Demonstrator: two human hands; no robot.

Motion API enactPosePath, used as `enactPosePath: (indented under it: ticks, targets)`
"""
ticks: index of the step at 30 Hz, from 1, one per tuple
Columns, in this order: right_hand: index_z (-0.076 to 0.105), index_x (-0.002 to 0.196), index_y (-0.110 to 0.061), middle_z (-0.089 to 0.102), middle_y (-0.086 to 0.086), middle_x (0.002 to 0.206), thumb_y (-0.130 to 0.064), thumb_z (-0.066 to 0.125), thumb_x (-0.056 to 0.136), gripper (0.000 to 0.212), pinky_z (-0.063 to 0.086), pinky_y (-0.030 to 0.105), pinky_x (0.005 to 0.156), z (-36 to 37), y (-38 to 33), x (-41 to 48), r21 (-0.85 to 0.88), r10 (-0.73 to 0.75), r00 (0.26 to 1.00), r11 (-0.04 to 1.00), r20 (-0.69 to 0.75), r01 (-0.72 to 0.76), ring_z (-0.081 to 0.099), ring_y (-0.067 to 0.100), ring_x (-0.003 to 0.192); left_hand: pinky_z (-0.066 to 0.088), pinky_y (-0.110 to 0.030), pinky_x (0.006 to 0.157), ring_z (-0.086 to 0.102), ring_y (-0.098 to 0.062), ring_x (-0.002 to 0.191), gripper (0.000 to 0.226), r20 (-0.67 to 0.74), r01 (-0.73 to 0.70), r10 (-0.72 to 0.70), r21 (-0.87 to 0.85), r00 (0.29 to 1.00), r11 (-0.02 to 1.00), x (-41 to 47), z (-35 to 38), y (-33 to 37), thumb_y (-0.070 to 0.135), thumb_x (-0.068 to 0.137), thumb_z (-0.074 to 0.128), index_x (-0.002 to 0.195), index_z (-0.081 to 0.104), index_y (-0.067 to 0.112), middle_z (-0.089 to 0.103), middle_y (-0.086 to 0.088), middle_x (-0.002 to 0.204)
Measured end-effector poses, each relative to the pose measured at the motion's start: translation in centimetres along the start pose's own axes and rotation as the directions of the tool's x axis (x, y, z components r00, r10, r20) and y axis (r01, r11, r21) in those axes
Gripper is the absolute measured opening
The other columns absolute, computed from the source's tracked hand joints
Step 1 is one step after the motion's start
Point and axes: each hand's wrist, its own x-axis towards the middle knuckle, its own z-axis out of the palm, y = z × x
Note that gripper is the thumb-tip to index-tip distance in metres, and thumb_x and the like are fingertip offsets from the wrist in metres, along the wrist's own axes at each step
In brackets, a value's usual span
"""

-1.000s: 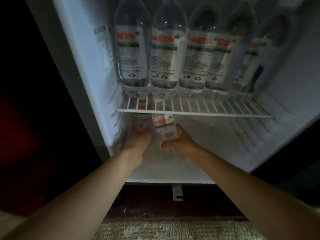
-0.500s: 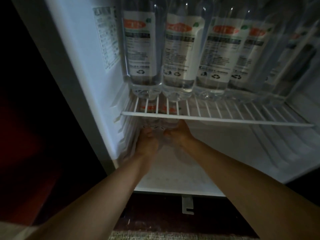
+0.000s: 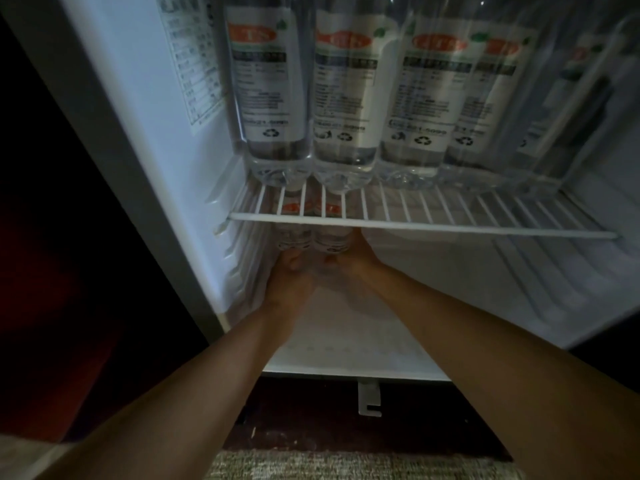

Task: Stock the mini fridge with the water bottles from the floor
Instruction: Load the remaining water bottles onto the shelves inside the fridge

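The left hand [image 3: 289, 284] holds the left bottle [image 3: 294, 237] and the right hand [image 3: 351, 261] holds the right bottle [image 3: 330, 241], both standing tall just past them, under the shelf [image 3: 450, 227].

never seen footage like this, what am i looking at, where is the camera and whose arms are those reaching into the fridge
No machine here: a person wears one wide-angle camera on the head, so you look down along their bare arms. They reach into an open mini fridge. On its wire shelf stands a row of labelled water bottles. Below the shelf, the left hand grips the base of the left bottle and the right hand grips the right bottle beside it, by the fridge's left wall. The light is dim, so the fingers are hard to make out.
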Motion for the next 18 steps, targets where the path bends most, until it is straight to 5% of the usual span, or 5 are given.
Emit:
enactPosePath:
  ticks: [4,10,14,16,18]
  targets:
    - [0.044,0.126,0.001,0.052,0.027,0.128,0.012,0.073,0.064,0.069,0.043,0.052,0.101,-0.2,-0.2,-0.4,-0.146,-0.075,0.996,0.986,0.047,0.082,0.048,0.038,0.122,0.040,0.000,0.046,0.059,-0.005,0.059,0.043,0.022,0.060,-0.059,-0.040,0.998,0.997,-0.3,-0.4,-0.1,-0.017,0.091,0.026,0.132,0.039,-0.010,0.046,0.007,0.078]
    - [0.030,0.134,0.005,0.047,0.012,0.126,0.005,0.072,0.071,0.076,0.038,0.041,0.107,-0.5,0.2,-0.6,-0.229,0.001,0.999,0.973,0.043,0.009,0.043,0.024,0.126,0.038,-0.003,0.048,0.048,-0.015,0.094,0.049,-0.026,0.111,-0.110,0.080,0.994,0.991,0.1,-0.5,-0.4,-0.015,0.089,0.034,0.133,0.044,0.005,0.050,-0.002,0.103]
    - [0.042,0.130,0.004,0.053,0.018,0.128,-0.006,0.076,0.070,0.070,0.043,0.043,0.102,-1.0,0.7,-2.3,-0.274,0.090,0.996,0.958,0.024,-0.080,0.052,0.029,0.120,0.033,-0.003,0.039,0.047,-0.010,0.072,0.046,-0.055,0.154,-0.149,0.123,0.987,0.980,-0.7,-0.6,-0.4,-0.013,0.086,0.041,0.125,0.053,0.008,0.054,0.000,0.091]
    - [0.034,0.136,-0.002,0.046,0.014,0.132,-0.018,0.075,0.074,0.076,0.043,0.039,0.102,-1.5,0.7,-4.6,-0.345,0.153,0.988,0.927,-0.006,-0.146,0.049,0.026,0.121,0.038,-0.008,0.048,0.052,-0.016,0.073,0.038,-0.059,0.165,-0.158,0.154,0.986,0.974,-1.8,-0.5,0.0,-0.008,0.087,0.045,0.122,0.056,0.002,0.063,-0.009,0.091]
    - [0.030,0.137,-0.002,0.040,0.013,0.139,-0.019,0.070,0.079,0.072,0.043,0.031,0.094,-2.5,0.2,-7.5,-0.347,0.172,0.984,0.921,-0.042,-0.176,0.045,0.028,0.125,0.043,-0.023,0.072,0.057,-0.024,0.099,0.034,-0.093,0.195,-0.179,0.214,0.979,0.957,-3.3,-0.1,0.9,0.000,0.090,0.047,0.122,0.057,0.005,0.061,-0.018,0.118]
